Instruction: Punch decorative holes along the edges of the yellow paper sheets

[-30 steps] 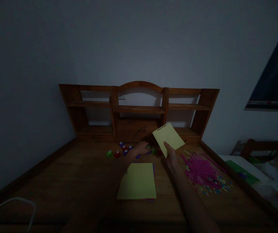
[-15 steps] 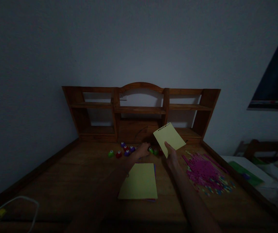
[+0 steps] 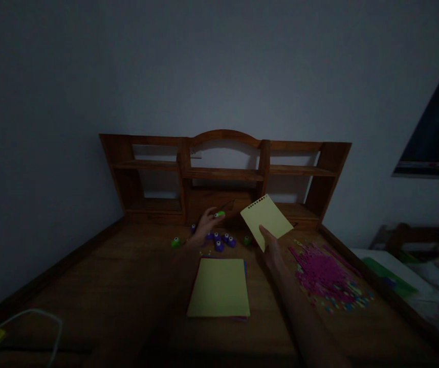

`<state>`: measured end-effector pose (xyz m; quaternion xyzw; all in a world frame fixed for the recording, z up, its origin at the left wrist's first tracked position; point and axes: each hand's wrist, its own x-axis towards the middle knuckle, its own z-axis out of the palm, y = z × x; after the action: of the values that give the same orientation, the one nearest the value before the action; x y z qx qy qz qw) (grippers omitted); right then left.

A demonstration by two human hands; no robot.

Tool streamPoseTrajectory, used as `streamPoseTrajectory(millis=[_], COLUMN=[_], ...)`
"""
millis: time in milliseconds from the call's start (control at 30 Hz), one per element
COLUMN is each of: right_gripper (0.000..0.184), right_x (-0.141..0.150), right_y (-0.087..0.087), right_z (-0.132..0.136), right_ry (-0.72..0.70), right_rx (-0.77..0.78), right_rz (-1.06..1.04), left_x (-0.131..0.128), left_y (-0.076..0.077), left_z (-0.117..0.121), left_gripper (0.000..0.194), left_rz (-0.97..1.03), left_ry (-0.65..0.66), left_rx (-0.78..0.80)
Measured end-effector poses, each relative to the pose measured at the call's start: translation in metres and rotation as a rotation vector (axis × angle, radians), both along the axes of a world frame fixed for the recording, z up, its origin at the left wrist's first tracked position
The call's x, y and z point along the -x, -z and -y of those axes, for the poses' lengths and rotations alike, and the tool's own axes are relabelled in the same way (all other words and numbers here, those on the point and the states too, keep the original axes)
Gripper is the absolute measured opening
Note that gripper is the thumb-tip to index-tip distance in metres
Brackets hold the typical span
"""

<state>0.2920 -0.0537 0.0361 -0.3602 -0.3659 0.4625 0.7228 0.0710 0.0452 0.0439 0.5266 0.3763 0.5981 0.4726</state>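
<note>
My left hand (image 3: 205, 223) is raised over the back of the desk, closed on a small green craft punch (image 3: 220, 214) with a white top. Below it stand several purple craft punches (image 3: 218, 246); another green punch (image 3: 175, 243) sits to the left, one more (image 3: 246, 240) to the right. My right hand (image 3: 270, 241) pinches a pale yellow sheet (image 3: 267, 217) with torn binding holes, thumb on its face. In front of the punches lies a stack of coloured paper (image 3: 221, 286), yellow on top. Tiny pale bits (image 3: 205, 253) lie just behind the stack.
A wooden shelf unit (image 3: 223, 175) closes off the back of the desk (image 3: 127, 286). On the right lies a heap of pink sticks (image 3: 323, 271) with small coloured pieces. A white cable (image 3: 56, 322) curls at the front left. A chair (image 3: 426, 237) stands beyond the right edge.
My left hand has lifted and moved left from the row of punches, now with a green punch in it. Purple punches previously behind it show. My right hand holds the sheet nearly still.
</note>
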Motion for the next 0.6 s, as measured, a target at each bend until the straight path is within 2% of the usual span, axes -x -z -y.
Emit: streamPoseTrajectory(millis=[67,133,233,433,600], right_gripper=[0.045,0.047,0.047,0.057,0.060], right_x=[0.000,0.001,0.004,0.014,0.017], right_y=[0.004,0.007,0.010,0.010,0.009], right_z=[-0.004,-0.006,-0.004,0.008,0.014], right_ry=[-0.011,-0.031,-0.044,-0.057,-0.103], right_rx=[0.049,0.075,0.050,0.039,0.124], right_rz=[-0.062,-0.094,-0.057,0.058,0.191], left_x=[0.024,0.044,0.064,0.070,0.065], left_y=[-0.006,-0.007,0.000,0.024,0.029], left_z=[0.011,0.025,0.039,0.042,0.044], left_gripper=[0.067,0.060,0.054,0.050,0.046], left_rz=[0.022,0.035,0.094,0.328,0.398], left_ry=[0.046,0.069,0.103,0.149,0.141], left_rx=[-0.022,-0.033,0.006,0.099,0.097])
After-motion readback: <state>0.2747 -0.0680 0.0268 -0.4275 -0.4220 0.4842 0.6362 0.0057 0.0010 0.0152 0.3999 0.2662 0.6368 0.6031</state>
